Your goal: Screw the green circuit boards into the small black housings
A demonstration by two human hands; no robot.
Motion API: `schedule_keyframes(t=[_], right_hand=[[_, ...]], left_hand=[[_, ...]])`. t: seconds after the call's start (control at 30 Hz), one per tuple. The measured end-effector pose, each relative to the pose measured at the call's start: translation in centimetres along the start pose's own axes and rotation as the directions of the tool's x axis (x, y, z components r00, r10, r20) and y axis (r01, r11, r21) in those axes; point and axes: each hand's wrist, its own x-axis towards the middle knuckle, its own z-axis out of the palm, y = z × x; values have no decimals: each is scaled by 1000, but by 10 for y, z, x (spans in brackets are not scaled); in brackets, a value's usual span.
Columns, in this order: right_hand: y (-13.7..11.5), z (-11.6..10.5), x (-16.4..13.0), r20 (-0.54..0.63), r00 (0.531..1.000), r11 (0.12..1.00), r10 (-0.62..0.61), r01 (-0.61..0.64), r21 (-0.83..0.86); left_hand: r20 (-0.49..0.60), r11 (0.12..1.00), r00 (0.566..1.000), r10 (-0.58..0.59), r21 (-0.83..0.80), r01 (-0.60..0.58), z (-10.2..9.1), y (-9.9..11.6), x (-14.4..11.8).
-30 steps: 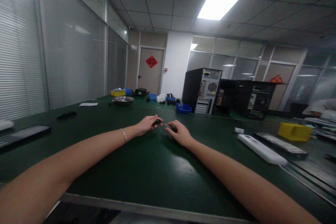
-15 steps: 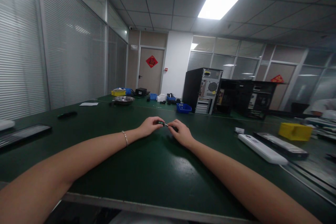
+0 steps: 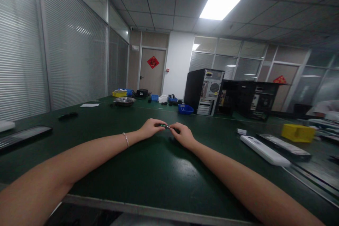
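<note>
Far out over the dark green surface [image 3: 148, 173], the left hand [image 3: 150, 128] and the right hand [image 3: 182, 135] meet fingertip to fingertip around a small dark part [image 3: 164, 126]. The part is short and slim, mostly black with a faint green tint and a pale glint at the end toward the right hand; its finer detail is too small to tell. Both hands pinch it, the left at one end and the right at the other, holding it just above the surface. A thin bracelet [image 3: 125, 139] circles the left wrist.
</note>
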Motion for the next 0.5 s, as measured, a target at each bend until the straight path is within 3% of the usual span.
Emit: schedule_keyframes(t=[0.5], right_hand=[[0,-1,0,19,999,999,-27,26,36]], left_hand=[[55,990,996,-63,-120,69,3,-2,1]])
